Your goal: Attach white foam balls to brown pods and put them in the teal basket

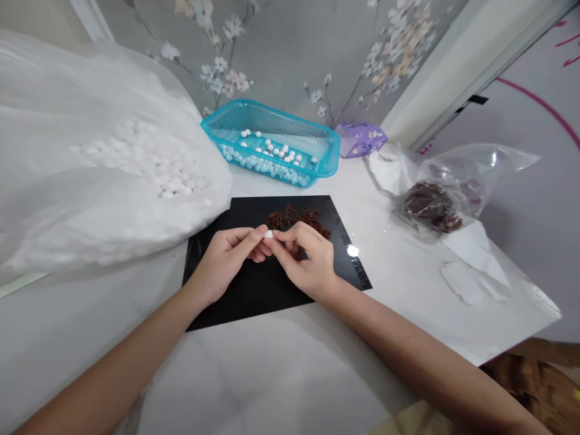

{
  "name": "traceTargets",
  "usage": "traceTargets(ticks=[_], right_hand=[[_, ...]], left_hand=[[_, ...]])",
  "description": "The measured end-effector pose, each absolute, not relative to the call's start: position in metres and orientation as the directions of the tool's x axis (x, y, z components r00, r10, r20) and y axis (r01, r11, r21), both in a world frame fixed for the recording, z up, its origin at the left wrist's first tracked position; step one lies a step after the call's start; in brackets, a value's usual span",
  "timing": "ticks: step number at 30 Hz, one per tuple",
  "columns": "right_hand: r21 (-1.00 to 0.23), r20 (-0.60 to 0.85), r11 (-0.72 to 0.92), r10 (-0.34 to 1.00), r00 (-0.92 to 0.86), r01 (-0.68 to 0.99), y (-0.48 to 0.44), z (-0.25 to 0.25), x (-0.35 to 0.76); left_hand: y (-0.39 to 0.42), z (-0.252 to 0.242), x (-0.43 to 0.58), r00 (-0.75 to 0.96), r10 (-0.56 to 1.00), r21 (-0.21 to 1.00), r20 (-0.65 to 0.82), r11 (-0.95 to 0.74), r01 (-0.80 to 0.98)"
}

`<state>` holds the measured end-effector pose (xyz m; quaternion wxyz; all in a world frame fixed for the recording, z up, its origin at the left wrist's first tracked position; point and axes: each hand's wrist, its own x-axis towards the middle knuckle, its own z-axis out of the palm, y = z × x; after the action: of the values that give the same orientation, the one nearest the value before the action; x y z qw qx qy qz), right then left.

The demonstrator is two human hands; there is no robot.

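A small white ball (pixel 269 234) is pinched between the fingertips of both hands, above a black mat (pixel 254 296). My left hand (pixel 233 254) holds it from the left with thumb and fingers closed. From the other side, my right hand (pixel 308 257) grips it, its remaining fingers curled in. Just beyond the hands, a loose pile of dark brown, stringy bits (pixel 299 219) lies on the mat, partly covered by my right hand. Whether any brown bit is at the fingertips, I cannot tell.
A turquoise plastic basket (pixel 326 163) with several white balls stands behind the mat. At left bulges a large translucent bag (pixel 90 211) of white balls. A purple packet (pixel 362 139), a clear bag of brown material (pixel 430 205) and white tissue (pixel 475 248) lie right on the table (pixel 254 374).
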<state>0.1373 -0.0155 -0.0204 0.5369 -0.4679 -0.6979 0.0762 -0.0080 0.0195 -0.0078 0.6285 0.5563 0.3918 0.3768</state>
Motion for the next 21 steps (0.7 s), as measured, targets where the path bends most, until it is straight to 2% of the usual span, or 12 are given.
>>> traceTargets(ticks=[10, 14, 21], right_hand=[[-0.630, 0.638, 0.514, 0.770, 0.011, 0.583, -0.015, -0.022, 0.137], [-0.564, 0.646, 0.488, 0.763, -0.012, 0.666, -0.009, -0.014, 0.141], [-0.505, 0.717, 0.258, 0.658, 0.233, 0.824, 0.062, 0.024, 0.183]], left_hand=[[0.018, -0.007, -0.006, 0.364, 0.925, 0.987, -0.113, 0.147, -0.067], [0.018, -0.007, -0.006, 0.324, 0.931, 0.964, -0.172, 0.227, -0.140], [0.018, -0.007, -0.009, 0.344, 0.922, 0.953, -0.180, 0.250, -0.170]])
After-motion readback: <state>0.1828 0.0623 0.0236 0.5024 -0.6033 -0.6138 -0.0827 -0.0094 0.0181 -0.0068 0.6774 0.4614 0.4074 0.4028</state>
